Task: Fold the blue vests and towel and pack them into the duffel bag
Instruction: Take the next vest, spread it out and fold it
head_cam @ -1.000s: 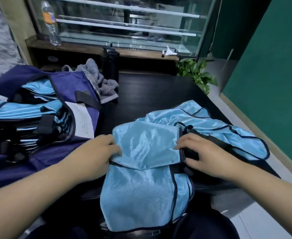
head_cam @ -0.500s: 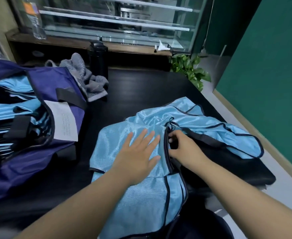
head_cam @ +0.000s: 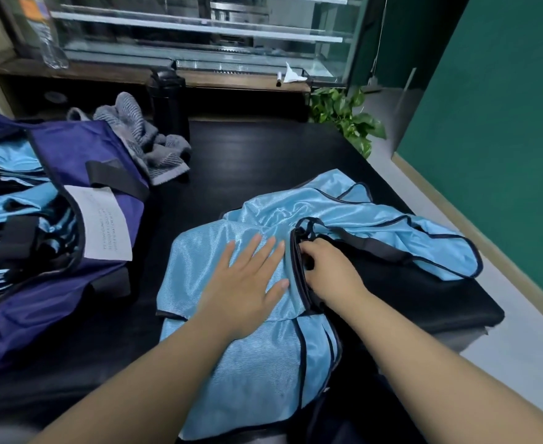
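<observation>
On folded vest (head_cam: 199,270), flat left hand (head_cam: 247,283).

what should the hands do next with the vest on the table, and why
Probably fold the vest over once more. The left hand presses flat on its folded top part, the right hand pinches the black-trimmed edge, and the lower part hangs unfolded toward the person. The duffel bag sits open beside it.
</observation>
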`<state>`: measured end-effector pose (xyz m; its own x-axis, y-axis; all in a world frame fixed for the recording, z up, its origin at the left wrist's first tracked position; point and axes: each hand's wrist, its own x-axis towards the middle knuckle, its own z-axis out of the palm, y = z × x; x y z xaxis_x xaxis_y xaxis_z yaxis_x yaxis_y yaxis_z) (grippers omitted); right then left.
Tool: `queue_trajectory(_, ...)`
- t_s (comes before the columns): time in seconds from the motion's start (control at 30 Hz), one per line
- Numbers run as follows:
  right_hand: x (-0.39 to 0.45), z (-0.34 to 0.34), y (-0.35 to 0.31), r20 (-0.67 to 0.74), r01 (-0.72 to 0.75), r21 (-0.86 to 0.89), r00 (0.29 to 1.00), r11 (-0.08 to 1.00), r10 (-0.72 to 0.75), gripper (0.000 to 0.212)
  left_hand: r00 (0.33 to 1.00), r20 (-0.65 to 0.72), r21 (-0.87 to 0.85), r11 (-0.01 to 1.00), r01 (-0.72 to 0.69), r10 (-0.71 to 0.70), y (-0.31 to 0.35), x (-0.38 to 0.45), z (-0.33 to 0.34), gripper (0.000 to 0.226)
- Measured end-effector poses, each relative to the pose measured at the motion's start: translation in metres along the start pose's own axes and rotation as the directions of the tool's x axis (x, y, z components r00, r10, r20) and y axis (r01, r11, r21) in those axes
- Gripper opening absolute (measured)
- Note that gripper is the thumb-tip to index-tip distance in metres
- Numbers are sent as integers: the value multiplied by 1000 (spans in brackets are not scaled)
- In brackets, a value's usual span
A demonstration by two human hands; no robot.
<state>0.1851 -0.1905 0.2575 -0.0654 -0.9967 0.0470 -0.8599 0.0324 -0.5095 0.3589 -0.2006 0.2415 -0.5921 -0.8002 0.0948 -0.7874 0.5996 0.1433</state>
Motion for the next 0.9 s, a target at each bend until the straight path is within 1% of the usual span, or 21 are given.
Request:
queue_trajectory(0.07,-6,6,0,-129,14,35,992,999,-9,15,1000,0,-14,1000,8,-8,1,0,-1,55)
queue_trajectory(0.13,-9,8,4,-236,44,128,972,991,-12,7,1000,-6,-21,1000,15,-15,1,-1,-2,54)
queue_trajectory(0.23,-8,1,16,-318,-1,226,945,974,75,15,1000,-14,-1,1000,13,-13,0,-1,0,56)
queue_trajectory(0.33,-3,-9,29,-306,-88,334,932,939,196,20,1000,4,2,1000,-2,2,-1,0,1,66)
queue_trajectory(0.4,3,-13,30,-244,-158,453,924,877,293,24,1000,22,16,1000,-14,14,-1,1,0,69)
queue_trajectory(0.47,7,-14,31,-198,-196,547,914,814,354,26,999,40,-14,999,-29,30,0,0,-4,74)
queue_trajectory(0.57,9,-17,35,-141,-200,652,916,732,376,24,980,127,-64,987,-144,152,0,-8,-14,85)
queue_trajectory(0.63,9,-21,37,-71,-201,757,920,622,384,17,960,174,-20,975,-219,219,1,-11,-19,90)
queue_trajectory(0.7,8,-25,36,-12,-202,844,919,496,394,7,961,179,19,976,-218,211,6,-9,-20,84)
queue_trajectory(0.73,8,-25,36,-8,-196,860,918,471,396,6,966,176,17,980,-198,192,11,-7,-18,79)
queue_trajectory(0.8,6,-23,35,-60,-149,860,920,487,388,11,973,177,-2,989,-147,145,22,-2,-14,71)
queue_trajectory(0.83,4,-22,34,-100,-119,853,919,509,382,13,977,173,-8,992,-125,124,27,0,-11,73)
queue_trajectory(0.9,1,-19,32,-165,-82,835,906,544,389,15,981,171,-17,996,-87,89,35,0,-6,84)
